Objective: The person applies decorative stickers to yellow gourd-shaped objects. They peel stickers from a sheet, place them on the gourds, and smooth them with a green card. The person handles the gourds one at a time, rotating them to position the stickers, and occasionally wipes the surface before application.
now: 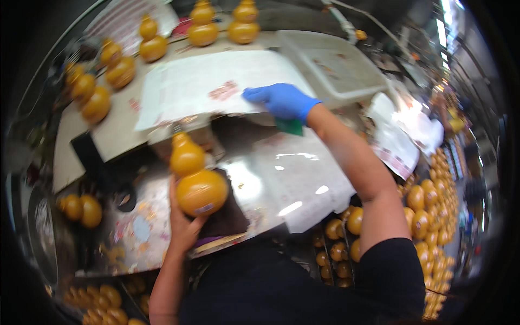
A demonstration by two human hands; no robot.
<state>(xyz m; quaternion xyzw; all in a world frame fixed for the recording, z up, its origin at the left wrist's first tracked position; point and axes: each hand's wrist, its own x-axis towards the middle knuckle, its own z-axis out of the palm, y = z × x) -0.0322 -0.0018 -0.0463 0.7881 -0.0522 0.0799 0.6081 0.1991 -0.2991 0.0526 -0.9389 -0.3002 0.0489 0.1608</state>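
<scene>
My bare left hand is wrapped round the lower bulb of a glossy orange-yellow gourd, which stands upright with its stem end away from me. A small pale label shows on its near side. In a blue glove, my right hand reaches over the white printed sheet, its fingertips at a patch of red marks. From under that hand sticks out a flat green pad, apparently held in the curled fingers; its exact kind is unclear.
Several gourds line the table's far and left sides. A translucent plastic tray sits at the back right. Left of my hand stands a black upright piece. Many more gourds fill racks at the right and below.
</scene>
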